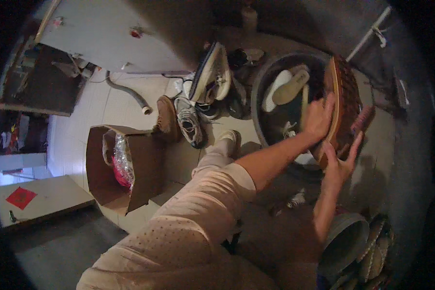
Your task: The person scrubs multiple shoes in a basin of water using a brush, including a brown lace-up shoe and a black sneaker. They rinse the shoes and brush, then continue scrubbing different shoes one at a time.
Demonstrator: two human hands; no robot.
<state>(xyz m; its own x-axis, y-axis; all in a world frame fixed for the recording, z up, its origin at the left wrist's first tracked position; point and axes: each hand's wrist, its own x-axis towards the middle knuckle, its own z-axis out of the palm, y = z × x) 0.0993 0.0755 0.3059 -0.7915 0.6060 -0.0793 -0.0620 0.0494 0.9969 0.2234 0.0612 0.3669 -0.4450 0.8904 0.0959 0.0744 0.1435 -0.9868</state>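
Over a round dark tub (pixel 256 105) I have a brown shoe (pixel 334 98) turned on its side, its lugged sole facing right. My left hand (pixel 317 117) grips it along the upper side. Around its lower end, my right hand (pixel 339 161) holds on with thumb and fingers apart. A blurred pinkish object (pixel 363 117), perhaps a brush, is against the sole beside my right fingertips; I cannot tell whether that hand holds it. Inside the tub are a white insole (pixel 274 92), a tan insole (pixel 291 87) and pale laces (pixel 289 128).
Left of the tub stand a pale sneaker (pixel 214 74), a grey sneaker (pixel 189 121) and a brown boot (pixel 165 116). An open cardboard box (pixel 145 163) holds plastic-wrapped things. A grey hose (pixel 128 88) lies on the tiles. At lower right is a grey bucket (pixel 348 239).
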